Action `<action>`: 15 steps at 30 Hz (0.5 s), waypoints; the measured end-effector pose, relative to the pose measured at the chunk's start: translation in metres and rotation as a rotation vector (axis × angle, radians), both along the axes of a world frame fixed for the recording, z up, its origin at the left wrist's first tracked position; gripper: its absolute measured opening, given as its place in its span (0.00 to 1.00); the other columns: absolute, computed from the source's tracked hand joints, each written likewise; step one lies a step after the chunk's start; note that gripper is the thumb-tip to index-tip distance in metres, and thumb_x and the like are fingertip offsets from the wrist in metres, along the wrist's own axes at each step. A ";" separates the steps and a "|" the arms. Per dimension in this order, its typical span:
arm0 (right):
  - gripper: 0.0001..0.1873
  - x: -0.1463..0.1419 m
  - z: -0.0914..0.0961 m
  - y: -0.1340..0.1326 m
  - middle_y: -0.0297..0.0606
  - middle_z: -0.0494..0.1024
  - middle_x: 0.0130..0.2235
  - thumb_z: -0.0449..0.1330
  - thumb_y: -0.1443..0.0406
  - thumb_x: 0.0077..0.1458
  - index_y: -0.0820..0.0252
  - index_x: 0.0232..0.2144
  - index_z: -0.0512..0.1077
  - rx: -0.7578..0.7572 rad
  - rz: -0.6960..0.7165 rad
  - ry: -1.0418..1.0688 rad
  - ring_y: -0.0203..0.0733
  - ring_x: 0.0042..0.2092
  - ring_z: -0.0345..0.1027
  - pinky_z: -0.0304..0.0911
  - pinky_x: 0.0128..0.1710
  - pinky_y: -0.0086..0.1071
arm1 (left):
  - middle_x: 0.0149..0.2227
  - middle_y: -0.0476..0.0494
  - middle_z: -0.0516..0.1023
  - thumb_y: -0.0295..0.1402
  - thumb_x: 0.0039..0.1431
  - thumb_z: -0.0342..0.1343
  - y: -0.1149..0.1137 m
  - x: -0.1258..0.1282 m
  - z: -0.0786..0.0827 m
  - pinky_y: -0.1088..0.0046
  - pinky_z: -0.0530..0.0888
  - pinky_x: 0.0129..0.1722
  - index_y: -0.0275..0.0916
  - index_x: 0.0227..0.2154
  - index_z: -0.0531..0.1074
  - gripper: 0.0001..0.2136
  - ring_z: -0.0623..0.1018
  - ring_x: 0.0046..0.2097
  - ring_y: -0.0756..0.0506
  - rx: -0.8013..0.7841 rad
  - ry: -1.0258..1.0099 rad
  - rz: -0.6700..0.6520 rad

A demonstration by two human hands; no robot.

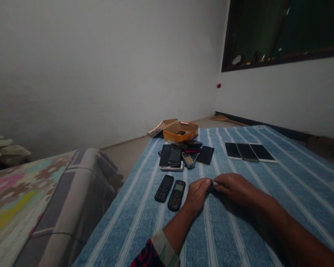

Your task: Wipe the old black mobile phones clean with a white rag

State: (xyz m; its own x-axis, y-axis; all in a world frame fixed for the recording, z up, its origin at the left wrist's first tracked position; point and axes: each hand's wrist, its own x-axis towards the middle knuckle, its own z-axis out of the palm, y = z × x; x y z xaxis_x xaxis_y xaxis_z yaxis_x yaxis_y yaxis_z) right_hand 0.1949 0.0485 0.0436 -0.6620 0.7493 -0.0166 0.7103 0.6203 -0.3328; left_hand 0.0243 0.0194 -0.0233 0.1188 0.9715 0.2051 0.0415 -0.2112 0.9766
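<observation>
My left hand (pixel 197 192) and my right hand (pixel 234 187) meet low over the blue striped cloth, their fingers closed and fingertips nearly touching. A small dark thing (pixel 211 187) shows between the fingertips; its kind is hidden. Left of my left hand, two keypad phones lie side by side: a black one (pixel 164 188) and another with a greenish screen (pixel 176 195). Beyond them is a loose pile of phones, with a dark smartphone (pixel 175 156) and a blue-grey keypad phone (pixel 188 159) at its front. Three flat smartphones (pixel 247 152) lie in a row to the right.
An open orange box (pixel 180 137) with something dark inside stands behind the pile. The striped cloth (pixel 139 222) covers the surface, whose left edge drops to a gap. Across it is a grey striped cover (pixel 80 185). Walls rise behind, with a dark window (pixel 267 29) at upper right.
</observation>
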 end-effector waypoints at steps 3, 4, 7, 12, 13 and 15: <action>0.12 0.002 -0.001 -0.001 0.40 0.78 0.34 0.51 0.66 0.61 0.60 0.30 0.73 0.005 -0.017 -0.004 0.42 0.35 0.70 0.54 0.33 0.30 | 0.32 0.43 0.76 0.52 0.61 0.49 0.001 0.000 -0.001 0.67 0.67 0.42 0.33 0.32 0.77 0.24 0.72 0.37 0.44 0.002 0.014 0.012; 0.12 0.002 -0.002 -0.002 0.40 0.78 0.34 0.51 0.66 0.61 0.60 0.30 0.73 0.006 -0.024 -0.006 0.41 0.36 0.70 0.54 0.33 0.30 | 0.32 0.43 0.76 0.51 0.61 0.49 0.001 0.000 -0.002 0.67 0.67 0.42 0.33 0.32 0.77 0.24 0.72 0.37 0.44 0.007 0.020 0.017; 0.12 0.001 -0.005 -0.006 0.41 0.78 0.37 0.51 0.66 0.61 0.59 0.33 0.74 0.021 -0.063 -0.006 0.42 0.37 0.71 0.56 0.35 0.30 | 0.31 0.43 0.76 0.51 0.61 0.49 0.002 0.000 -0.003 0.67 0.67 0.41 0.33 0.31 0.77 0.24 0.71 0.36 0.44 0.027 0.025 0.019; 0.13 0.000 -0.012 -0.009 0.42 0.78 0.39 0.50 0.65 0.62 0.59 0.36 0.75 0.070 -0.113 0.001 0.44 0.40 0.71 0.58 0.38 0.32 | 0.28 0.45 0.74 0.52 0.60 0.48 0.005 0.002 -0.006 0.69 0.67 0.39 0.34 0.28 0.75 0.24 0.69 0.34 0.46 0.049 0.013 0.025; 0.13 0.001 -0.013 -0.009 0.42 0.78 0.39 0.50 0.65 0.62 0.59 0.37 0.75 0.074 -0.117 0.007 0.44 0.41 0.71 0.59 0.39 0.32 | 0.28 0.45 0.73 0.51 0.60 0.48 0.005 0.002 -0.007 0.69 0.66 0.38 0.34 0.28 0.75 0.23 0.69 0.34 0.46 0.052 0.009 0.027; 0.13 0.001 -0.015 -0.008 0.41 0.78 0.39 0.50 0.65 0.62 0.59 0.38 0.75 0.077 -0.120 0.016 0.44 0.41 0.71 0.59 0.39 0.32 | 0.26 0.47 0.71 0.51 0.60 0.48 0.006 0.003 -0.007 0.69 0.66 0.37 0.35 0.26 0.74 0.23 0.68 0.32 0.47 0.059 0.002 0.026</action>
